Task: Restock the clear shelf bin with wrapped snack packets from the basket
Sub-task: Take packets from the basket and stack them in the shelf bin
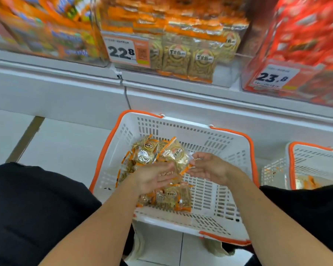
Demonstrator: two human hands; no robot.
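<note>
A white basket (215,143) with orange rims sits on the floor below the shelf. Several clear snack packets (167,197) with orange ends lie in its left part. My left hand (154,177) is palm up over the pile and holds a bunch of packets (144,156) from below. My right hand (210,167) is beside it, fingers pinching the edge of one packet (176,156) in that bunch. The clear shelf bin (181,54) stands above, with a 22.8 price tag and the same packets stacked inside.
A bin of red packets (300,45) with a 23.8 tag stands to the right, a bin of orange boxes (46,31) to the left. A second white basket (315,166) sits at the right. The white shelf ledge (65,89) juts out above the basket.
</note>
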